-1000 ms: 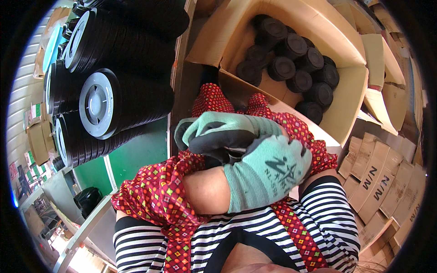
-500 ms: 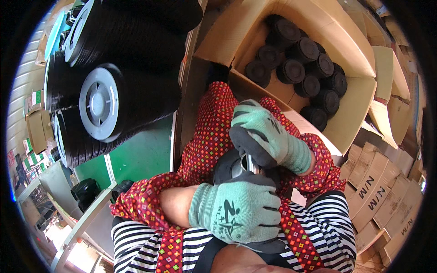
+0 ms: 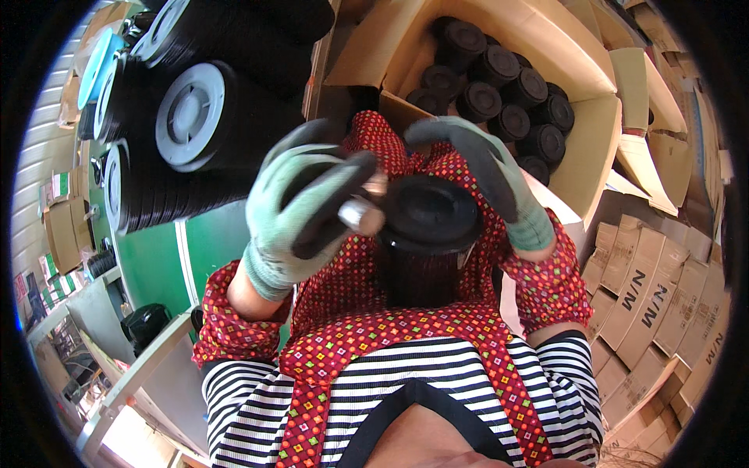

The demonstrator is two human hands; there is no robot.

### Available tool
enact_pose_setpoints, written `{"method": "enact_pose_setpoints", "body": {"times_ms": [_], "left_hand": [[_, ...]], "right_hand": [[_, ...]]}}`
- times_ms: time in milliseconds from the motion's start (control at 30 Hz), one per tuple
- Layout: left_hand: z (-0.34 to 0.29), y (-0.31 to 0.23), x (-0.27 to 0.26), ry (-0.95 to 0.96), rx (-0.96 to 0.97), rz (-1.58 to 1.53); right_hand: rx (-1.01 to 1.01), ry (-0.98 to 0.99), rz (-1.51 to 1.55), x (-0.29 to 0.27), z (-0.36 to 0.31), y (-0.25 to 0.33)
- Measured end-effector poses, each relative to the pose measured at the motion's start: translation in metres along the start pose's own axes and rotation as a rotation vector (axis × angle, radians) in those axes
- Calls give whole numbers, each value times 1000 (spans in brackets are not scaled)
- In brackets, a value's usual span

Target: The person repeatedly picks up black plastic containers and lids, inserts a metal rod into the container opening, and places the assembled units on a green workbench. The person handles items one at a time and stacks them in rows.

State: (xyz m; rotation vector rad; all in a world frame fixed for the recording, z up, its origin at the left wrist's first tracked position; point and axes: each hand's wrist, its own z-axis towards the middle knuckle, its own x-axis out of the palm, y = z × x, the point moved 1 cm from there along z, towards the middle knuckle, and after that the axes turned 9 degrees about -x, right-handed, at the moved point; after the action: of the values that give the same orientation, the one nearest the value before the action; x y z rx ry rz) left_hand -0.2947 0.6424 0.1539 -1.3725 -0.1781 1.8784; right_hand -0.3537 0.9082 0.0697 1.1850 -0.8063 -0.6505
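A black cylinder (image 3: 425,273) with a round, recessed top stands upright in my lap, against the red patterned apron. My left hand (image 3: 292,207), in a green and black glove, is at its left with the fingers curled round a shiny silver metal piece (image 3: 361,216) with a round end. A second metallic end shows just above it, and I cannot tell whether both belong to one tool. To the right of the cylinder is my gloved right hand (image 3: 495,179), open with its fingers stretched out; it holds nothing.
An open cardboard box (image 3: 593,148) ahead to the right holds several similar black cylinders (image 3: 499,66). Large ridged black stacks with grey round ends (image 3: 189,117) lie at the left, above a green surface (image 3: 226,249). Flattened cartons (image 3: 636,312) are piled at the right.
My hands have moved apart, the left one up and to the left with the metal piece. The black cylinder now stands upright with its top showing, and the right hand has opened.
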Motion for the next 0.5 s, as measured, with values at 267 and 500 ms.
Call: {"method": "enact_pose_setpoints", "body": {"times_ms": [267, 500], "left_hand": [[-179, 86, 6, -92, -373, 485], [-223, 141, 33, -22, -546, 550]], "right_hand": [[-120, 105, -451, 19, -65, 11], [-171, 58, -533, 28, -58, -6]]}}
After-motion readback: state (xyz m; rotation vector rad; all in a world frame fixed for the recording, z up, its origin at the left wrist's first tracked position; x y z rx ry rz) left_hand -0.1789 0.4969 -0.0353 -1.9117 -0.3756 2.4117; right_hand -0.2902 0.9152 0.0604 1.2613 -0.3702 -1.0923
